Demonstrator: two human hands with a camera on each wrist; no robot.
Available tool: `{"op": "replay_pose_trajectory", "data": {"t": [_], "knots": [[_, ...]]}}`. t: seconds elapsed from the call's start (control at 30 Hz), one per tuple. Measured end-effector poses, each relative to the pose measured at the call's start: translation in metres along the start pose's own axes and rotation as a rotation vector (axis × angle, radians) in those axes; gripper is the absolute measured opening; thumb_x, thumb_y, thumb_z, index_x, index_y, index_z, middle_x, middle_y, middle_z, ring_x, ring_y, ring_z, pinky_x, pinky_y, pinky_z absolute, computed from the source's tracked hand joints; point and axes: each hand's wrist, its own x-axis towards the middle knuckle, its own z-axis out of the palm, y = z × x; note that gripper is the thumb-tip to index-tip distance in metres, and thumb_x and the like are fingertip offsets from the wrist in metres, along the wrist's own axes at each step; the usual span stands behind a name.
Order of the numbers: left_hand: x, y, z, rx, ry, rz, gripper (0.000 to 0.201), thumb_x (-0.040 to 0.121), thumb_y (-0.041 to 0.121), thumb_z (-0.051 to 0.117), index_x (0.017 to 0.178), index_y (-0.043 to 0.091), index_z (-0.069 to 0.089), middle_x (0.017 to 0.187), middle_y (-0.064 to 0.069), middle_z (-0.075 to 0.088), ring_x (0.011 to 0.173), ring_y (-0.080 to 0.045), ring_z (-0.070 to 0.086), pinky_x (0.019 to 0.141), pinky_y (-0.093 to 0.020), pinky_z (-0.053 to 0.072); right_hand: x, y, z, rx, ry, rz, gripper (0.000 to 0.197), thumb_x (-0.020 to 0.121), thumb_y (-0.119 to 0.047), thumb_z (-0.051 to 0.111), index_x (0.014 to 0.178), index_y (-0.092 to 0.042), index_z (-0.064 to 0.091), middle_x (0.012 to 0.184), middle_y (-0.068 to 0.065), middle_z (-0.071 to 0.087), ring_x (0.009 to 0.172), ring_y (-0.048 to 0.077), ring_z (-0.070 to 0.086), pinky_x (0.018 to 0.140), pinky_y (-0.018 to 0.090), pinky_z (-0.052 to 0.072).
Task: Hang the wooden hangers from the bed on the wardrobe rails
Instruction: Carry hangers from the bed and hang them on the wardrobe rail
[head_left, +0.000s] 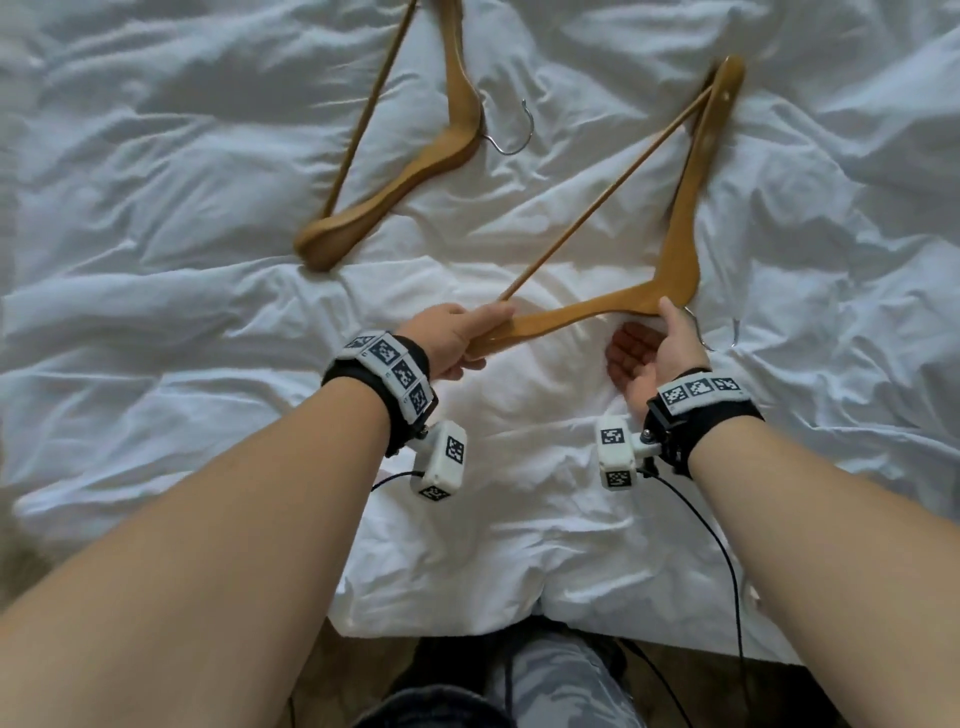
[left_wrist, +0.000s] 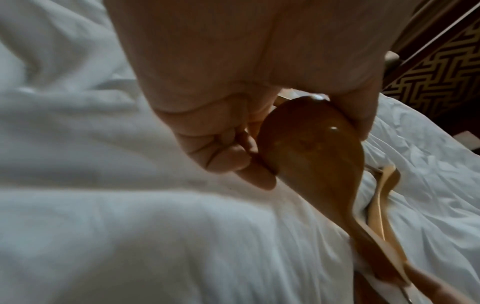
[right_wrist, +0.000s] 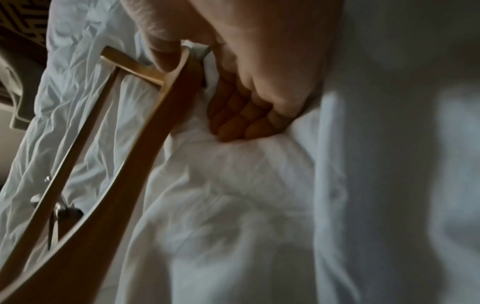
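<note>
Two brown wooden hangers lie on the rumpled white bed (head_left: 208, 322). My left hand (head_left: 483, 338) grips the rounded left end of the near hanger (head_left: 680, 223), where its bar meets the arm; the left wrist view shows this end (left_wrist: 311, 144) between my thumb and curled fingers. At the hanger's neck, next to the metal hook (head_left: 722, 338), my right hand (head_left: 649, 327) sets its thumb on top with the fingers curled underneath; the right wrist view shows that thumb on the wood (right_wrist: 145, 133). The far hanger (head_left: 457, 145) lies untouched further up the bed, its hook (head_left: 514, 135) pointing right.
The bed's near edge runs across the bottom of the head view, with my legs (head_left: 545, 686) and the floor below it. Black cables (head_left: 727, 561) hang from the wrist cameras. A dark patterned wall (left_wrist: 441, 82) stands beyond the bed.
</note>
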Motion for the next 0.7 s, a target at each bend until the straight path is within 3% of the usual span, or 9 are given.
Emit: {"op": "replay_pose_trajectory", "data": {"t": [0.1,0.17,0.23,0.3,0.37,0.5,0.6,0.7], "knots": [[-0.022,-0.019,0.000,0.013,-0.093,-0.027,0.075,0.058,0.071,0.077,0.104,0.012,0.073,0.077,-0.001,0.065,0.070,-0.018,0.063,0.058,-0.028,0.047,-0.014,0.003,0.005,0.137,-0.078,0.018,0.048,0.084,-0.051,0.064,0.111,-0.011,0.070,0.097,0.010,0.068,0.095,0.028,0.064,0.087,0.038,0.053],[-0.037,-0.033,-0.002,0.004,-0.135,-0.054,0.065,0.060,0.069,0.078,0.098,0.017,0.076,0.075,0.000,0.064,0.070,-0.018,0.062,0.059,-0.027,0.048,-0.025,0.008,0.012,0.235,-0.084,0.021,0.038,0.085,-0.037,0.067,0.115,-0.014,0.072,0.095,0.009,0.069,0.090,0.028,0.066,0.089,0.042,0.053],[-0.053,-0.048,-0.005,-0.044,-0.153,-0.078,0.047,0.072,0.058,0.079,0.096,0.018,0.075,0.073,0.000,0.062,0.069,-0.018,0.059,0.058,-0.026,0.047,-0.038,0.018,0.018,0.252,-0.074,0.044,0.022,0.086,-0.027,0.067,0.103,-0.016,0.073,0.086,0.008,0.067,0.086,0.029,0.067,0.088,0.047,0.054],[-0.068,-0.062,-0.009,-0.113,-0.119,-0.104,0.031,0.083,0.042,0.076,0.097,0.015,0.073,0.075,-0.003,0.061,0.067,-0.019,0.059,0.060,-0.028,0.047,-0.049,0.033,0.021,0.215,-0.046,0.084,0.011,0.086,-0.023,0.068,0.089,-0.014,0.066,0.083,0.010,0.066,0.082,0.030,0.067,0.081,0.047,0.056],[-0.083,-0.076,-0.018,-0.153,-0.073,-0.135,0.023,0.088,0.032,0.072,0.098,0.011,0.070,0.078,-0.008,0.064,0.068,-0.022,0.063,0.065,-0.032,0.051,-0.057,0.051,0.024,0.169,-0.039,0.127,0.014,0.084,-0.023,0.070,0.081,-0.013,0.061,0.077,0.010,0.065,0.075,0.029,0.066,0.077,0.046,0.057],[-0.117,-0.111,-0.041,-0.111,0.007,-0.229,0.024,0.092,0.025,0.058,0.105,0.006,0.065,0.091,-0.016,0.072,0.078,-0.025,0.073,0.078,-0.041,0.059,-0.074,0.091,0.043,0.046,-0.103,0.174,0.021,0.085,-0.023,0.068,0.070,-0.012,0.058,0.064,0.006,0.061,0.066,0.026,0.064,0.084,0.047,0.056],[-0.146,-0.142,-0.060,-0.125,0.109,-0.294,0.029,0.091,0.026,0.048,0.101,0.004,0.064,0.086,-0.013,0.071,0.071,-0.025,0.071,0.065,-0.034,0.054,-0.092,0.129,0.064,-0.093,-0.147,0.182,0.016,0.087,-0.024,0.066,0.076,-0.014,0.060,0.071,0.004,0.061,0.081,0.026,0.063,0.094,0.052,0.051],[-0.185,-0.179,-0.076,-0.148,0.183,-0.316,0.031,0.093,0.028,0.045,0.100,0.004,0.064,0.082,-0.012,0.070,0.066,-0.027,0.068,0.055,-0.027,0.046,-0.119,0.165,0.084,-0.227,-0.221,0.212,0.013,0.086,-0.025,0.066,0.080,-0.015,0.060,0.078,0.004,0.063,0.083,0.026,0.065,0.092,0.051,0.052]]}}
